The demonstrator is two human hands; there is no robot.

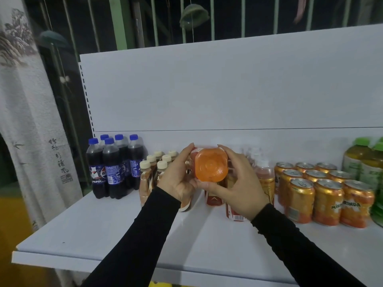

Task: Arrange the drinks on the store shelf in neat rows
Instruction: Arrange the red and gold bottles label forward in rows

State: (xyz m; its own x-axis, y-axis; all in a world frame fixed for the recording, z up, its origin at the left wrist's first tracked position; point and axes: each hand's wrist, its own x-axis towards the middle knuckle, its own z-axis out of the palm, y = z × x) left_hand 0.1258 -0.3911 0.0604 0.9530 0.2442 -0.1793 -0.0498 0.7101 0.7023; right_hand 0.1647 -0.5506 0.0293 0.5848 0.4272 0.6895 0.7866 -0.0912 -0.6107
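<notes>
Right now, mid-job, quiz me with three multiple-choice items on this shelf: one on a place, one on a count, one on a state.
1. Where do the Pepsi bottles stand on the shelf?
A. far left
B. far right
C. centre front

2. How many orange Mirinda cans show?
A. four
B. six
C. nine

3. What state is the orange bottle in?
A. upright on the shelf
B. held in both hands, base toward the camera
C. lying untouched

Answers:
1. A: they are the leftmost group, beside the cream-capped bottles.
2. C: three rows of three tops are visible.
3. B: the left hand and right hand grip its sides, and its round base faces the camera.
</notes>
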